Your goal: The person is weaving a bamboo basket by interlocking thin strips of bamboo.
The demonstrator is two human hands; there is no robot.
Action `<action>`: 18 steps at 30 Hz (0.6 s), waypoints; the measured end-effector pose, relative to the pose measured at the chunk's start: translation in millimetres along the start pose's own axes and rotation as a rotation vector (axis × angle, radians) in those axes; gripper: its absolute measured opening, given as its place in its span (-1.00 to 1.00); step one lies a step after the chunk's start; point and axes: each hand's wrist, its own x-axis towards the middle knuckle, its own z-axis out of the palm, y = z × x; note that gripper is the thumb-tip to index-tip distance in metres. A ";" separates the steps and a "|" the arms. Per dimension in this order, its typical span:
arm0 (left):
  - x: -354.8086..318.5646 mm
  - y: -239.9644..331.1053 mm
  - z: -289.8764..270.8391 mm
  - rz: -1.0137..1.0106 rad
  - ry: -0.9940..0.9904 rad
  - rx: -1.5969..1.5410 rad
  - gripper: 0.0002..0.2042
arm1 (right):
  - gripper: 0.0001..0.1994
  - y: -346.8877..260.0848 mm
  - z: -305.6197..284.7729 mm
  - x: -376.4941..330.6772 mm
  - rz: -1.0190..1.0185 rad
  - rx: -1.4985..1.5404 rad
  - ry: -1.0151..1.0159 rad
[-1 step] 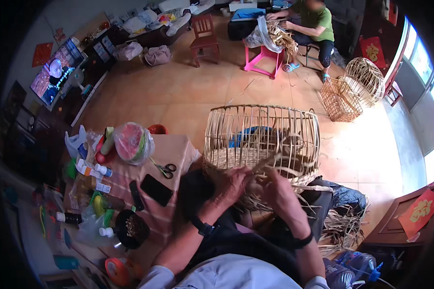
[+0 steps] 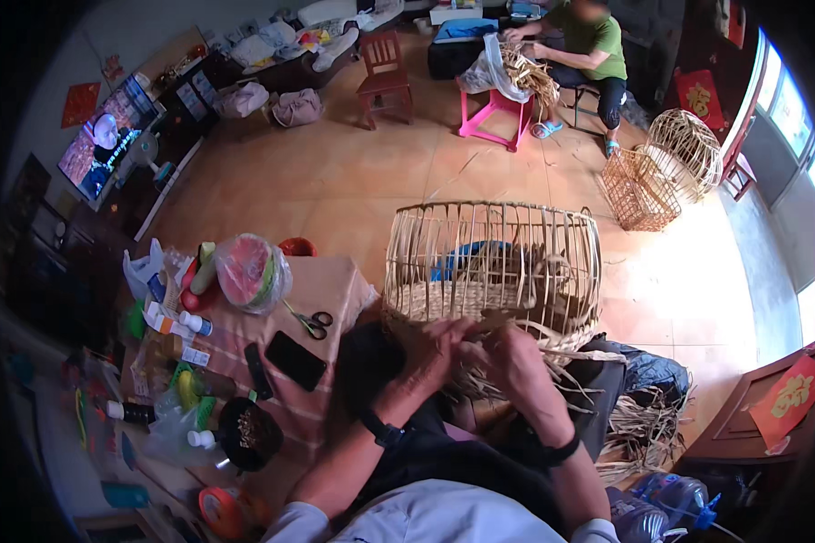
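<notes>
A half-woven basket (image 2: 493, 217) stands in front of me, with bare upright stakes and a woven pale band low on its side. At its near edge my left hand (image 2: 439, 351) and my right hand (image 2: 516, 355) are close together, both closed. Between them runs a brown dried leaf strip (image 2: 491, 324), pinched by the fingers, though the fingertips are partly hidden by the backs of the hands. Loose strip ends (image 2: 566, 373) hang off the basket below my right hand. Inside the basket lie something blue (image 2: 466, 258) and more dried strips.
To the left, a cloth-covered table (image 2: 335, 271) bears scissors (image 2: 310, 321), a phone (image 2: 295, 360), a wrapped watermelon (image 2: 252, 271) and several bottles. At right lies a pile of dried strips (image 2: 643, 430). Another person (image 2: 598, 45) sits far off beside a pink stool (image 2: 493, 113), near two baskets (image 2: 638, 190).
My hands have drawn slightly closer together. The brown strip that stuck up toward the basket's right side now lies lower between them.
</notes>
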 end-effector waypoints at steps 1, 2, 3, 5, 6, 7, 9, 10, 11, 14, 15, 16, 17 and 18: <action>1.8 -1.1 -1.4 0.009 0.004 0.005 -0.82 | -0.67 0.2 12.6 10.2 -0.158 -0.061 0.125; 0.8 0.0 -3.6 -0.054 -0.096 -0.017 -0.77 | -0.75 5.6 16.5 21.2 -0.176 -0.268 0.093; 0.5 1.2 -5.6 -0.121 -0.197 -0.042 -0.72 | -0.75 11.6 17.4 25.2 -0.223 -0.243 0.133; 2.4 4.1 -4.4 -0.140 -0.172 -0.058 -0.66 | -0.81 26.8 14.7 29.5 0.367 0.581 0.102; 2.3 6.5 -2.8 -0.170 -0.171 -0.054 -0.64 | -0.80 35.2 13.2 30.1 0.412 0.619 0.188; 2.2 8.1 -1.1 -0.174 -0.139 -0.075 -0.61 | -0.78 43.4 8.9 28.4 0.466 0.590 0.186; -1.3 11.3 0.1 -0.163 -0.201 -0.017 -0.56 | -0.75 55.1 6.2 25.4 0.492 0.701 0.135; -2.8 14.6 2.7 -0.083 -0.228 0.076 -0.53 | -0.73 58.9 5.3 27.6 0.568 0.605 0.203; -2.9 15.5 3.5 -0.010 -0.260 0.182 -0.49 | -0.71 61.1 6.7 32.3 0.597 0.558 0.237; -1.6 23.6 11.0 -0.067 -0.499 0.225 -0.44 | -0.70 60.2 0.6 46.5 0.524 0.450 0.220; -0.1 22.6 13.6 -0.057 -0.479 0.225 -0.48 | -0.72 59.1 -2.4 52.5 0.503 0.450 0.188; 5.0 26.3 23.4 -0.175 -0.553 0.306 -0.50 | -0.74 58.2 -3.2 55.5 0.406 0.405 0.185; 7.1 28.7 30.9 -0.263 -0.542 0.382 -0.51 | -0.76 58.2 -9.1 61.5 0.355 0.455 0.037; -0.7 30.7 32.6 -0.138 -0.367 0.634 -0.60 | -0.77 57.8 -6.1 61.6 0.297 0.367 0.104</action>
